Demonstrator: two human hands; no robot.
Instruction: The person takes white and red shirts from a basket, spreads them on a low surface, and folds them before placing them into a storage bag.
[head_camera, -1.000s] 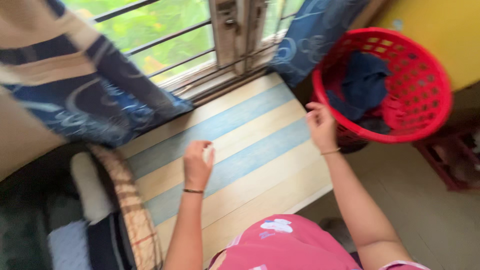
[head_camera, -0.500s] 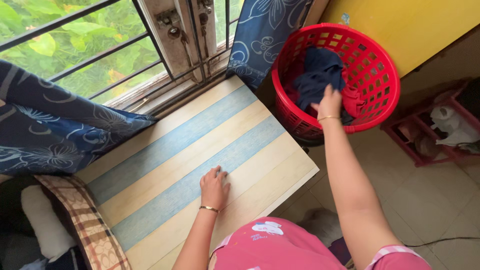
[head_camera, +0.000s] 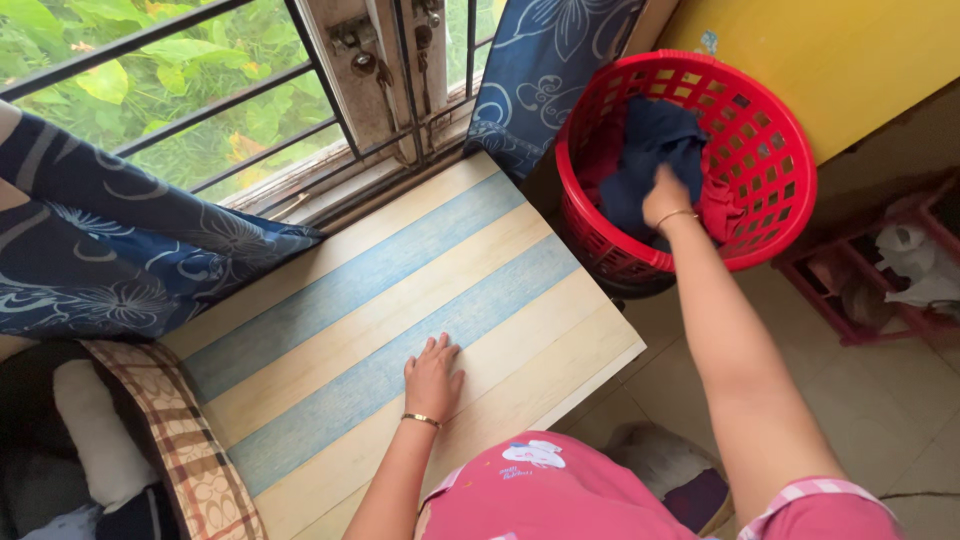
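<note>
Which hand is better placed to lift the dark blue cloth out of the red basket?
Probably the right hand: it is already inside the red basket, on the dark blue cloth. The left hand lies flat on the striped table.

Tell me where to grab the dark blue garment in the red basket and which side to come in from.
Take the dark blue garment at its bunched upper fold, coming down from above through the open mouth of the red basket. The lattice walls close off every side, and the cloth is heaped loosely with its crest uppermost. The right hand is already on it there; the left hand lies flat on the striped table.
</note>
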